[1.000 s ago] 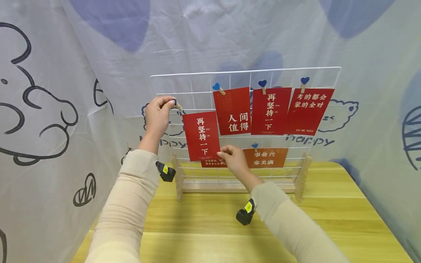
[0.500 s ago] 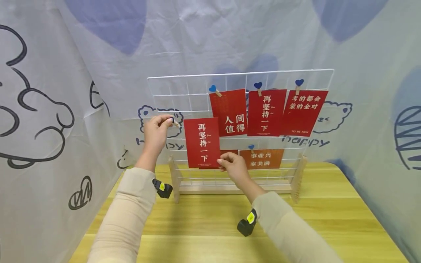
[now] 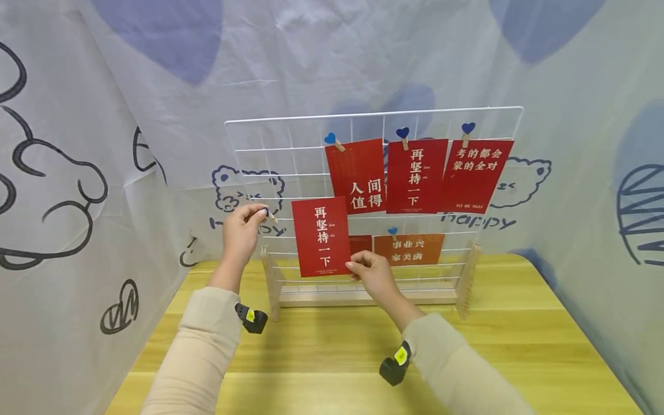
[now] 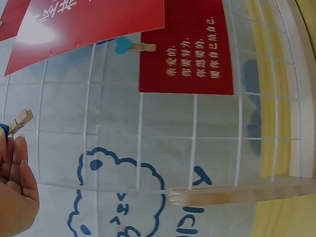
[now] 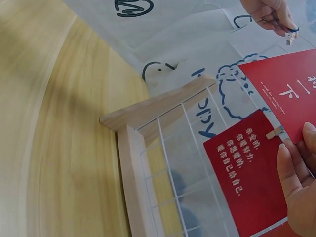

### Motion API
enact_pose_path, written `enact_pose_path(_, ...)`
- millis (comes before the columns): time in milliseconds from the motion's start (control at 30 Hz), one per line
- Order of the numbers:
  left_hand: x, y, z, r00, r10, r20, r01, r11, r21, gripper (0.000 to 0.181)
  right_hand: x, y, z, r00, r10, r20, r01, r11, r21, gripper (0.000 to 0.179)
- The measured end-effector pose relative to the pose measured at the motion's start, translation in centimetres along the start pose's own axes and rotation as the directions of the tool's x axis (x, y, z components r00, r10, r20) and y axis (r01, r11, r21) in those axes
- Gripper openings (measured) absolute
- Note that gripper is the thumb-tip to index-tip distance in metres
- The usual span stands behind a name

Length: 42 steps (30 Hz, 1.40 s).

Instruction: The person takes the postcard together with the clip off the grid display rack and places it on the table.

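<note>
My right hand [image 3: 372,274] pinches the lower right edge of a red card [image 3: 321,239] with white characters, held upright before the wire grid rack [image 3: 306,151]. My left hand [image 3: 241,233] pinches a small wooden clothespin [image 4: 20,120] with a dark blue heart, left of the card and apart from it. In the right wrist view the held card [image 5: 284,89] overlaps another red card [image 5: 247,173] clipped low on the grid. That lower card is mostly hidden behind the held one in the head view.
Three red cards, the left one [image 3: 357,173] under a light blue heart clothespin [image 3: 330,138], hang along the upper grid. An orange card [image 3: 410,249] hangs lower right. Wooden feet [image 3: 468,279] carry the rack on the wooden table [image 3: 332,351]. A printed cloth [image 3: 290,52] surrounds it.
Both hands have come down in front of the rack, the card and the clothespin with them. The card now covers more of the lower red card. The clipped cards stay in place.
</note>
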<state>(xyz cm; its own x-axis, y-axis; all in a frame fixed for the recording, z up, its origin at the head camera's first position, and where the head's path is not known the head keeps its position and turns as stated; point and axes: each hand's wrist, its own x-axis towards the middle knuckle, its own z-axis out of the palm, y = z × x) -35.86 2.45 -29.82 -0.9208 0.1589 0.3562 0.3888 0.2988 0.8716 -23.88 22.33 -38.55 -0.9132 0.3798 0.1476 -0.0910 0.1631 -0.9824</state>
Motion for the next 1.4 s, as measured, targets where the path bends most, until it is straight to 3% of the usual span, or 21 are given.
enact_pose_path(433, -2.0, -2.8, 0.1, 0.996, -0.052, 0.078, 0.052, 0.999, 0.001, 0.02, -1.7, 1.4, -1.3, 0.999, 0.047, -0.019, -0.047, 0.999, 0.009, 0.007)
enact_pose_path(700, -3.2, -3.6, -0.9, 0.99, -0.08, 0.118, 0.077, 0.996, 0.034, 0.023, -2.6, 2.4, -4.0, 0.995, 0.068, -0.067, -0.071, 0.996, -0.054, 0.01)
enact_pose_path(933, -3.9, -4.2, -1.6, 0.988, -0.093, 0.123, 0.086, 0.994, 0.063, 0.024, -3.1, 3.3, -6.4, 0.992, 0.089, -0.088, -0.092, 0.995, -0.034, 0.012)
enact_pose_path(1133, -4.8, -5.2, -2.3, 0.983, -0.145, 0.114, 0.136, 0.987, 0.082, 0.027, -4.1, 4.8, -8.3, 0.988, 0.097, -0.121, -0.097, 0.995, 0.0, 0.013)
enact_pose_path(1400, -5.7, -6.5, -3.5, 0.965, -0.217, 0.145, 0.205, 0.974, 0.095, 0.034, -5.3, 6.1, -10.3, 0.985, 0.122, -0.126, -0.118, 0.992, 0.035, 0.014)
